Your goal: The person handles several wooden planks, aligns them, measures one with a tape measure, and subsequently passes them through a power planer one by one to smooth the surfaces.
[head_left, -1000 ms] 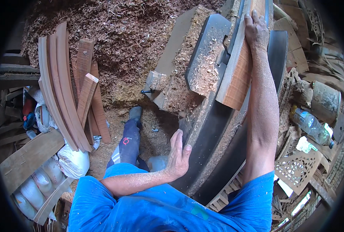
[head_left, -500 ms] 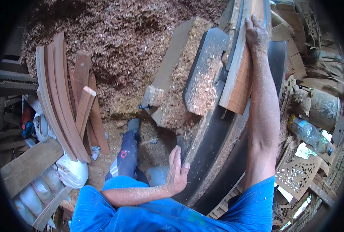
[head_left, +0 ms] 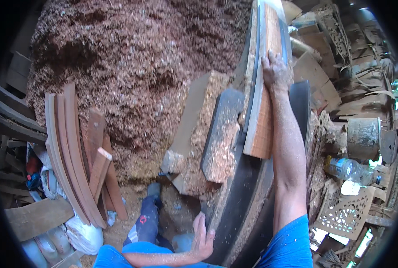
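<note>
My right hand (head_left: 277, 73) is stretched far forward, fingers bent over the top of a long reddish-brown wooden board (head_left: 258, 134) and gripping it. The board lies lengthwise on the dark bed (head_left: 234, 201) of a woodworking machine, beside its metal fence. Left of the board, a dark cover plate (head_left: 219, 138) is strewn with wood chips; any cutter is hidden. Near my body, my left hand (head_left: 202, 241) rests by the bed's left edge, fingers extended and holding nothing.
A large heap of wood shavings (head_left: 132, 67) fills the far left. Curved wooden strips (head_left: 69, 152) lean in a stack at left, near white sacks (head_left: 85, 234). On the right are a plastic bottle (head_left: 349, 169), a metal can (head_left: 363, 138) and a carved openwork panel (head_left: 344, 212).
The view has tilted farther ahead, so the machine and strips appear lower. My right hand and the board have moved slightly away along the bed. My left hand stays by the bed's edge.
</note>
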Demonstrator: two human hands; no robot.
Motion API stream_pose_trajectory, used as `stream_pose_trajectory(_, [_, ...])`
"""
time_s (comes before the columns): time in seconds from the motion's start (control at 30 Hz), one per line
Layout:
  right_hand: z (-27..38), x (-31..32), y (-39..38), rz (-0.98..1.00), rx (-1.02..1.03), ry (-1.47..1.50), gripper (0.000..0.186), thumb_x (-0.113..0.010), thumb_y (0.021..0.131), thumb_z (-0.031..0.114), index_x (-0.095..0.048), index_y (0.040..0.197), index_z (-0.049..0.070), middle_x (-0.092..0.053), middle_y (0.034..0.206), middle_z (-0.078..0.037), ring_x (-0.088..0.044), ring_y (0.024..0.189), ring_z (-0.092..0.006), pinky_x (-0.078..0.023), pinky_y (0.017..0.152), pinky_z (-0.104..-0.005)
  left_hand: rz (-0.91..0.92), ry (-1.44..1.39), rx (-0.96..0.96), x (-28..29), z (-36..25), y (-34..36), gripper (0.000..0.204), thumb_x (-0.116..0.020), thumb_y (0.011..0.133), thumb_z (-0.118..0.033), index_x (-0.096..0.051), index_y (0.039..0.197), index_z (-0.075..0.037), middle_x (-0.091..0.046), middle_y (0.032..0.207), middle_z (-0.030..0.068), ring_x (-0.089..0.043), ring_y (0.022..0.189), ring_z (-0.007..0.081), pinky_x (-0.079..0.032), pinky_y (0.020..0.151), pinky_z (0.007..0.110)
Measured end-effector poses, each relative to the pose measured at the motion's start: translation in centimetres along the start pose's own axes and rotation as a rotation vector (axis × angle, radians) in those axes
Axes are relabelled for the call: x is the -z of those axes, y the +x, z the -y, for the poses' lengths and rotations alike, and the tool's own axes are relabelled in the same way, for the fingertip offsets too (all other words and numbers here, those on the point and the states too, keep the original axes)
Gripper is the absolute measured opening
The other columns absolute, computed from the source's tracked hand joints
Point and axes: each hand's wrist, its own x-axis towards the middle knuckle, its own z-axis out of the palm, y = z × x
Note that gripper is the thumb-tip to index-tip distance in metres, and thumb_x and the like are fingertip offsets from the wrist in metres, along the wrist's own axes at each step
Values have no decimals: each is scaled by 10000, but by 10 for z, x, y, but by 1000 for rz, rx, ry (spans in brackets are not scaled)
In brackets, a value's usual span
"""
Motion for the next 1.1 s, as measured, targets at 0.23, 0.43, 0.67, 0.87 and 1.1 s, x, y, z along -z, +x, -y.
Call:
stream_pose_trajectory(0.23, [1,7,11,-4,-186,138,434,-517,950,340,-612,1260,50,-560,1197,-259,-574,1131,-420,-490,943,-509,52,8,14,4,-6,27,640,-507,1010,-203,-237,1487,127,-279,1502,359,-317,1393,499,-255,1176,504])
stream_pose_trajectory(0.43, [7,8,45,112,-315,163,484,-524,943,379,-628,1307,78,-549,1336,-257,-535,1247,-406,-444,1056,-472,42,16,-13,17,-9,43,669,-529,997,-230,-234,1497,103,-266,1507,368,-306,1395,516,-251,1174,520])
stream_pose_trajectory(0.67, [12,19,59,217,-515,115,649,-592,863,532,-593,1371,127,-521,1375,-273,-527,1283,-404,-432,1058,-526,50,27,-6,16,-12,45,703,-553,981,-261,-230,1508,76,-251,1513,379,-293,1398,535,-246,1170,538])
stream_pose_trajectory(0.87, [-14,-5,69,378,-549,130,714,-640,792,570,-610,1337,109,-552,1353,-275,-541,1276,-419,-450,1051,-526,37,92,-133,7,-26,22,733,-575,968,-287,-227,1518,52,-237,1518,389,-282,1400,552,-242,1167,554])
stream_pose_trajectory(1.1, [-88,58,25,228,-754,1791,451,-536,979,360,-667,1096,-56,-730,907,-155,-715,884,-219,-575,810,-348,81,94,56,3,-3,1,687,-537,1023,-304,-276,1446,169,-326,1457,377,-343,1370,507,-268,1174,485])
